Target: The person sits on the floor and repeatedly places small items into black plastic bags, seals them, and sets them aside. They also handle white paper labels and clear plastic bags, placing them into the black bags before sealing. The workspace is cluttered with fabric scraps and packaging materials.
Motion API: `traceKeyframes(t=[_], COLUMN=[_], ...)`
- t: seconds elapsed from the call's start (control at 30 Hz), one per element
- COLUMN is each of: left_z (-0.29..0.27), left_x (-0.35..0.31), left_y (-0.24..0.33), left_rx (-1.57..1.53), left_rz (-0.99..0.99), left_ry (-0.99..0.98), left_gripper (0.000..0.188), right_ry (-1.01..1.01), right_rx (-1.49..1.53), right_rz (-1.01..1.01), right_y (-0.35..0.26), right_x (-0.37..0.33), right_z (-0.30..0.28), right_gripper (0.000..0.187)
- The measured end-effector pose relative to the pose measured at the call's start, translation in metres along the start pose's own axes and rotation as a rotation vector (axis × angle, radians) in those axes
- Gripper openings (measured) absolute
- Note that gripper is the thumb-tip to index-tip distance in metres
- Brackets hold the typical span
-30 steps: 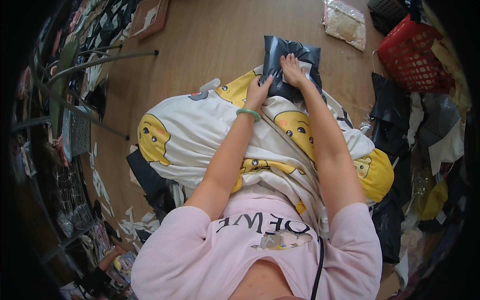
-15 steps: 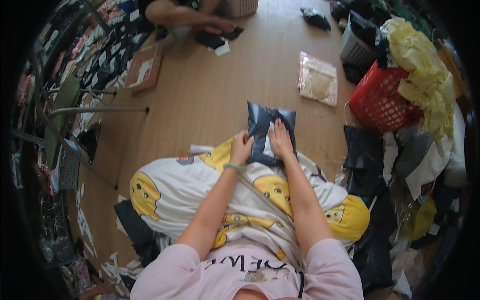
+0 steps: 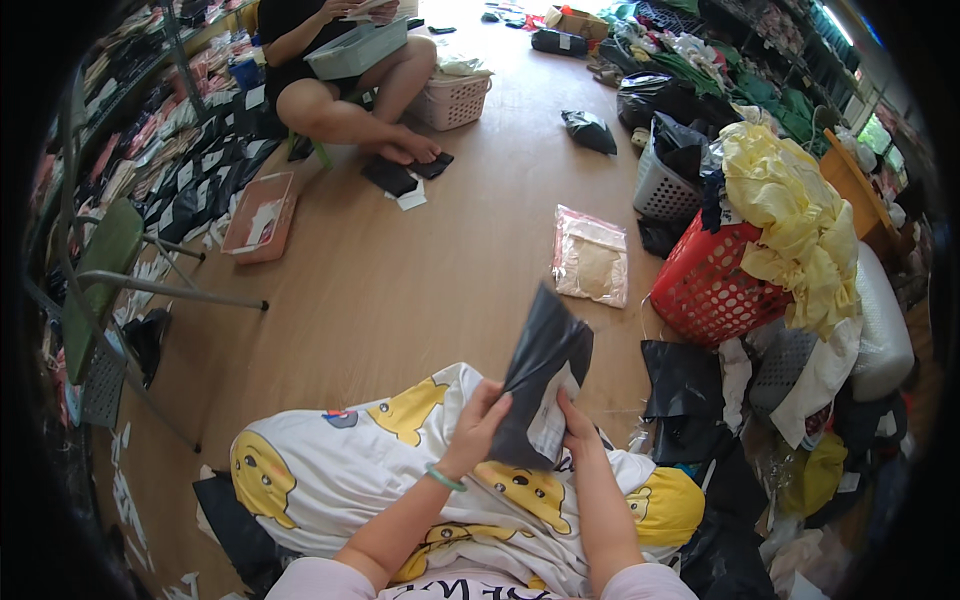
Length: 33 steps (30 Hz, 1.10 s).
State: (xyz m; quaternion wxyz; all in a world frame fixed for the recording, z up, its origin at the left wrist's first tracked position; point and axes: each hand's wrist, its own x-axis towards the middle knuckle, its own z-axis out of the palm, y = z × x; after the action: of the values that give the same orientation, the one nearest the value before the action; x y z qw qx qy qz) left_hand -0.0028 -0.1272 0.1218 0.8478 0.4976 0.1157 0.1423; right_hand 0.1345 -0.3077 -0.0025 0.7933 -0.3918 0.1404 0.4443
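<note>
Dark plastic is pinched at its left edge by the fingers of the left hand [image 3: 478,428], curled with the thumb near the tips, while the right hand [image 3: 580,425] grips the opposite edge low down, its thumb by the white label [image 3: 548,428]; how the fingers sit behind cannot be seen. Between the two hands, the mailer bag [image 3: 540,355] stands tilted over the lap, its far corner pointing up and away, its lower end slightly blurred. As a judgement, the step in hand is handling a bag that already bears its label, and from this two-sided hold the next move calls for keeping both edges gripped so that the slick film does not slip or fold across the label. Around the left wrist sits a green bracelet [image 3: 446,479], and beneath the forearms spreads white cloth with yellow bear faces [image 3: 330,450]. Farther out, a clear packet [image 3: 592,258] with pinkish edges lies on the wooden floor [image 3: 380,300], near a red basket [image 3: 700,280] draped with yellow fabric [image 3: 780,190]. To the left are a pink tray [image 3: 258,220] and a green-seated chair [image 3: 105,270]; beyond, another person [image 3: 310,108] sits holding a pale bin [image 3: 358,48].
</note>
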Motion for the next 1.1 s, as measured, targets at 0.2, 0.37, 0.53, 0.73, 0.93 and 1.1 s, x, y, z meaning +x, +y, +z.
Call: traceKeyframes(t=[0.2,0.37,0.53,0.73,0.93,1.1], left_z=[-0.078,-0.074,-0.079,-0.084,-0.088,-0.093], left_x=[-0.01,0.004,0.009,0.017,0.023,0.028], left_y=[-0.012,-0.011,-0.012,-0.033,-0.036,-0.038], left_rx=[-0.091,-0.085,-0.036,-0.043,-0.027,0.017], left_rz=[-0.396,-0.4,-0.408,-0.48,-0.533,-0.565], left_ry=[0.314,0.299,0.362,0.359,0.395,0.44], left_gripper=[0.036,0.038,0.037,0.034,0.032,0.031], right_ry=[0.016,0.014,0.431,0.658,1.096,0.821], right_rx=[-0.346,-0.221,-0.829,-1.281,-1.395,-1.971], right_rz=[-0.132,-0.824,-0.78,-0.631,-0.248,-0.36], right_y=[-0.14,-0.363,-0.363,-0.309,-0.269,-0.234], right_x=[0.019,0.117,0.176,0.243,0.255,0.24], right_z=[0.124,0.197,0.204,0.018,-0.073,-0.003], right_gripper=[0.045,0.061,0.079,0.061,0.108,0.143])
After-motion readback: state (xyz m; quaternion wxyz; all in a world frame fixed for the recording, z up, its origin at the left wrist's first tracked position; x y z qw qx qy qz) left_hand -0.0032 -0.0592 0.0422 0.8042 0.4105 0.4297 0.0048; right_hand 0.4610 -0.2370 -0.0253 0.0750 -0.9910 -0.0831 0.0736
